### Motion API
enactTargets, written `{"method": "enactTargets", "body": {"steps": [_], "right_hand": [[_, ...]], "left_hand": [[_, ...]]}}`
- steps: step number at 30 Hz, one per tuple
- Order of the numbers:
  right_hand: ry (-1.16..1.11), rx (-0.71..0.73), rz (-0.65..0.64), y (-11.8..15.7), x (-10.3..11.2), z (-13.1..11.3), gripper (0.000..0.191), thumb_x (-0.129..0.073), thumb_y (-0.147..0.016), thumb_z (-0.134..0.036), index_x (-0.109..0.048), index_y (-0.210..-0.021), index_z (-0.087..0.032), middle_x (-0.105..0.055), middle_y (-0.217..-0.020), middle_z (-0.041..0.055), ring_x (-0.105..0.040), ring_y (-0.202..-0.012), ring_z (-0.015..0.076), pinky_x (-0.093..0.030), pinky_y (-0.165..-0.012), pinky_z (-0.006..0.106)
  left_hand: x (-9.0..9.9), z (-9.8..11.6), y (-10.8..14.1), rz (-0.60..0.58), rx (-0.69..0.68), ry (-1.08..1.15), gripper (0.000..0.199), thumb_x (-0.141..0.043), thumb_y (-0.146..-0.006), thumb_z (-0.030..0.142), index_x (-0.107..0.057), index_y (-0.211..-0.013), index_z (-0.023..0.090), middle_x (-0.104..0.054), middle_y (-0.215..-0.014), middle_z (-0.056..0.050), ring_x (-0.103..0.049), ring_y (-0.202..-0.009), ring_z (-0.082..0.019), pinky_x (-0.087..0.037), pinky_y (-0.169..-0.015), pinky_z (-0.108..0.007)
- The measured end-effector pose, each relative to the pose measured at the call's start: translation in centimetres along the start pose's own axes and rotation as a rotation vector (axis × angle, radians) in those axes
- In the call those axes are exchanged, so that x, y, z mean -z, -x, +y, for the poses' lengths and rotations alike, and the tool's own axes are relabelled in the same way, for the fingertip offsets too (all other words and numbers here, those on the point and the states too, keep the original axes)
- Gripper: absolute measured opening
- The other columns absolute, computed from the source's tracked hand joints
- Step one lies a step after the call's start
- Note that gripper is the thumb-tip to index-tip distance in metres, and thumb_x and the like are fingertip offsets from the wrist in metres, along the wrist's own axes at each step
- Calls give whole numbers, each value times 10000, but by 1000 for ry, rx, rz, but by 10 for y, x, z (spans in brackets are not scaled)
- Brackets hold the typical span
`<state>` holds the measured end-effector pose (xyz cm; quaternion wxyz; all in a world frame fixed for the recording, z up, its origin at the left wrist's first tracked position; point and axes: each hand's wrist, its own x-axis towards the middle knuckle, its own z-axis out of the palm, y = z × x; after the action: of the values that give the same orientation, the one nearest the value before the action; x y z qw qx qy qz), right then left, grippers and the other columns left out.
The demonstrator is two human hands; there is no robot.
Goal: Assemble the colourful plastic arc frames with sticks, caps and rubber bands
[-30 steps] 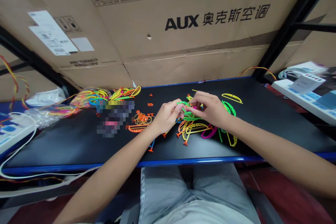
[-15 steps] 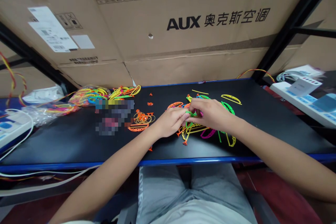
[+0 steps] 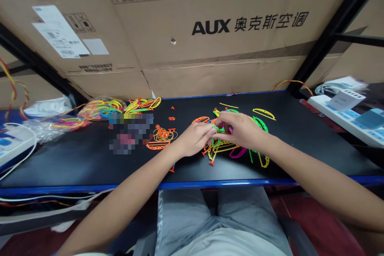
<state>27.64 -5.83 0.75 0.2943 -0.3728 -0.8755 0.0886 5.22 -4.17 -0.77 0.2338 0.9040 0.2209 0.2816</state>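
Note:
My left hand (image 3: 195, 139) and my right hand (image 3: 243, 129) meet over a pile of small plastic toy bows. Both sets of fingers are closed around a green plastic toy bow (image 3: 220, 130), mostly covered by them. Beneath and around the hands lie a yellow toy bow (image 3: 265, 161), a magenta one (image 3: 239, 153) and a green one (image 3: 260, 123). An orange suction-cup dart (image 3: 211, 163) sticks out at the pile's front. Left of my left hand are an orange toy bow (image 3: 158, 145) and thin rubber bands (image 3: 164, 135) among orange pieces.
Clear bags of colourful plastic parts (image 3: 100, 109) lie at the back left of the black table (image 3: 300, 140). A large cardboard box (image 3: 156, 56) stands behind. Power strips (image 3: 354, 118) are at both sides. A blurred patch (image 3: 131, 134) hides something on the left.
Both hands stay at nearly the same spot, fingers still on the green toy bow. The camera view has shifted very slightly; the pile looks unchanged.

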Motion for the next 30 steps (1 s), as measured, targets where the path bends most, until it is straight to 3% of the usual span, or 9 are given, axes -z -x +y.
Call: {"method": "enactTargets", "body": {"steps": [6, 12, 16, 30], "right_hand": [[-194, -51, -19, -2, -5, 1, 407, -730, -966, -538, -598, -788, -197, -610, -695, -10, -528, -616, 129, -376, -603, 264], [-813, -305, -271, -3, -12, -3, 452, -792, -865, -636, -674, -887, -200, -644, -656, -35, -676, -544, 150, -496, -482, 244], [-1053, -375, -312, -6, -15, -7, 490, -870, -782, -623, -683, -890, -183, -699, -696, -16, -729, -551, 156, -582, -466, 235], [-1191, -416, -289, -6, -22, -11, 502, -879, -788, -607, -666, -848, -156, -727, -698, 11, -774, -595, 177, -650, -493, 241]], "left_hand": [[0, 2, 0, 65, 73, 150, 463, -363, -1141, 469, -606, -860, 193, -671, -738, -10, -641, -688, -153, -503, -727, -291], [0, 0, -7, 229, 164, 490, 589, -506, -1040, 682, -654, -793, 168, -643, -731, -24, -622, -667, -152, -517, -669, -280], [-3, -5, -8, 266, 212, 647, 574, -592, -992, 698, -660, -789, 166, -649, -684, -19, -605, -596, -141, -513, -627, -276], [-2, -4, -8, 305, 220, 732, 523, -646, -987, 640, -664, -778, 161, -644, -700, -14, -570, -596, -127, -482, -619, -268]]}}
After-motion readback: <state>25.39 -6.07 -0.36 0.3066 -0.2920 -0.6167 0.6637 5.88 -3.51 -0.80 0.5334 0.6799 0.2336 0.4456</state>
